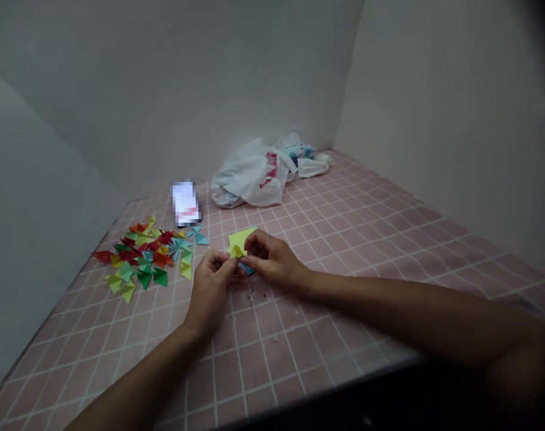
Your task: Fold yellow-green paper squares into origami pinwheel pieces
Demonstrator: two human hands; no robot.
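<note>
Between my two hands is a small piece of folded yellow paper. My left hand pinches its left side with thumb and fingers. My right hand grips the right side, thumb below and fingers curled above. Just behind and beneath it on the table lies a stack of square paper sheets, yellow on top, with a blue edge showing under my fingers. To the left spreads a pile of small folded paper pieces in red, orange, yellow, green and light blue. The exact folds in my fingers are too small to make out.
A lit phone with a blurred screen stands behind the paper pile. White plastic bags rest at the back near the wall. The table has a pink checked cover, and walls close in at the left, back and right.
</note>
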